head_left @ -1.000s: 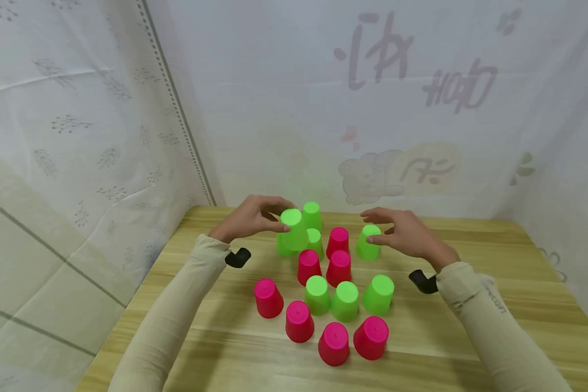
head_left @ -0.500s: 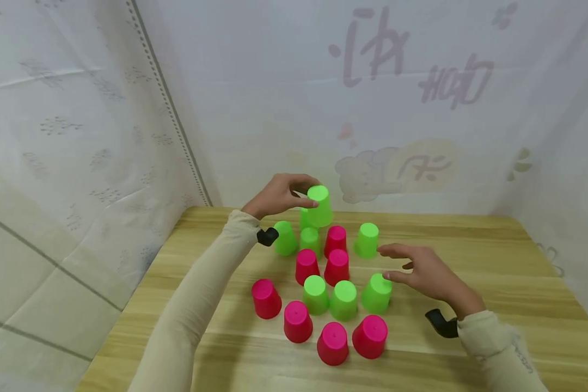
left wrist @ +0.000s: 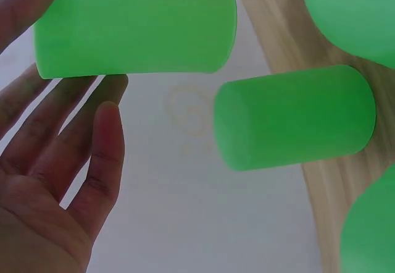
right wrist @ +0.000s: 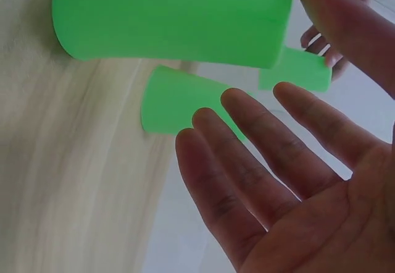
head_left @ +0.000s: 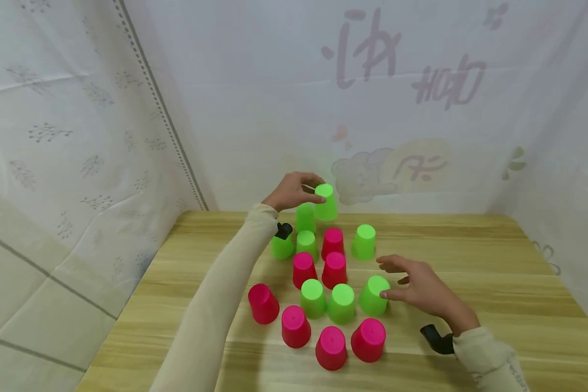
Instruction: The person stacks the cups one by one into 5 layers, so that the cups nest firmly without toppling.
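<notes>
My left hand (head_left: 296,191) pinches an upside-down green plastic cup (head_left: 327,203) by its base end, raised at the back of the table. In the left wrist view, the held cup (left wrist: 136,26) has my thumb on one side and fingertips on the other. A standing green cup (left wrist: 296,118) is beside it, apart. My right hand (head_left: 423,286) is spread beside another green cup (head_left: 374,295) at the right. Its thumb reaches that cup's upper edge; whether it touches, I cannot tell. In the right wrist view, the fingers (right wrist: 247,168) hold nothing.
Several upside-down red cups (head_left: 332,348) and green cups (head_left: 342,304) stand across the middle of the wooden table (head_left: 451,239). One green cup (head_left: 364,242) stands alone at the back right. A printed cloth (head_left: 255,109) hangs behind the table's back edge.
My left hand has carried the green cup up and rightward, from above the left cups to the back. My right hand has moved from the back-right green cup toward the nearer one.
</notes>
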Demonstrator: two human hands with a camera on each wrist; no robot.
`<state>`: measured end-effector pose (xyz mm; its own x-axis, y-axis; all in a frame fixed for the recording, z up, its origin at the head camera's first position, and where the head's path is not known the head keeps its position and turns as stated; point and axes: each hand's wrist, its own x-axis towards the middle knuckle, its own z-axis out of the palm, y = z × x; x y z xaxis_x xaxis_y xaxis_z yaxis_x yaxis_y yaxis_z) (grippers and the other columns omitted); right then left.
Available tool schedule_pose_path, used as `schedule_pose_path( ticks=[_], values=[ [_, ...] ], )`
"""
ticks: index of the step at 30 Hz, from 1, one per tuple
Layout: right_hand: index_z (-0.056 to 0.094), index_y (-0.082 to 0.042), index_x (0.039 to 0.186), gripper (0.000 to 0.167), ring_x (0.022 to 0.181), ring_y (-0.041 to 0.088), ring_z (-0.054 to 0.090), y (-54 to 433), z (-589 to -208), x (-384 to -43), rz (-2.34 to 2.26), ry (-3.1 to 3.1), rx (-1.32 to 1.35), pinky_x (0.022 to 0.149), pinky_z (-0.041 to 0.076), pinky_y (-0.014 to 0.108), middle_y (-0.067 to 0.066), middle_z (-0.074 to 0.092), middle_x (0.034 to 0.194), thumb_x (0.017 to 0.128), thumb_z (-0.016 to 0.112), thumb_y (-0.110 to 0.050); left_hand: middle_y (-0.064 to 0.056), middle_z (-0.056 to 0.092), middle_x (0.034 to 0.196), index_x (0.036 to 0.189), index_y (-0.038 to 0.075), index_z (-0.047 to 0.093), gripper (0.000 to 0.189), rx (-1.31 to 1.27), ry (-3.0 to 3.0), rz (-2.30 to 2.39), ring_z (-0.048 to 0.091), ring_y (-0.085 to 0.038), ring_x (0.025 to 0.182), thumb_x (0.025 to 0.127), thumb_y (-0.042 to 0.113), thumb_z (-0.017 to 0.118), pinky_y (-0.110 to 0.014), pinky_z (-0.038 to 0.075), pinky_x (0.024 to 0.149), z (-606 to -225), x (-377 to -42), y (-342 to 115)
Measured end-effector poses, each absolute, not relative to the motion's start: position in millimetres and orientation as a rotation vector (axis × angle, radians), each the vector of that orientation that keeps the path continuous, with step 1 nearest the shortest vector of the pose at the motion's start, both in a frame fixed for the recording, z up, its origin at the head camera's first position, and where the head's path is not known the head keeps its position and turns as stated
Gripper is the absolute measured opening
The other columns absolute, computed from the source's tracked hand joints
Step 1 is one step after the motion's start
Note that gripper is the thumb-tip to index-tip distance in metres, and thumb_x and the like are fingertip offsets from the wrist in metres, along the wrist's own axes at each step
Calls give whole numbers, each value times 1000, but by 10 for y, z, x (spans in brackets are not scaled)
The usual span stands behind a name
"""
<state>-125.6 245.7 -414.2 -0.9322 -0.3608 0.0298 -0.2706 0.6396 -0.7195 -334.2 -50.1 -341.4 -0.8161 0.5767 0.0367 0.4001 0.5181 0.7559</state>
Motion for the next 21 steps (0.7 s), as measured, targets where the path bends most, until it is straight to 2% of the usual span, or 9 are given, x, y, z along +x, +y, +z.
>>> schedule_pose_path(
  ticks=[6,13,21],
  values=[
    [57,-7,136,62,120,40,64,2449,-4215,-1222,-1239,2687,-517,87,61,47,17,64,135,83,82,-29,-9,73,123,128,12,67,47,811,2585,1027,69,-26,115,85,25,81,-39,56,101,-3544,-3422,-366],
    [59,-7,133,59,117,38,65,2450,-4270,-1209,-1263,2653,-503,86,60,49,18,65,132,81,83,-21,-10,69,131,128,9,66,47,821,2663,629,62,-27,125,87,28,79,-39,50,109,-3640,-3458,-277],
    [62,-8,129,53,117,36,64,2427,-4315,-1220,-1290,2621,-478,86,59,35,12,67,129,82,82,-20,-11,67,132,130,7,63,47,862,2674,460,59,-28,128,89,25,77,-39,47,111,-3731,-3544,-189]
  ],
)
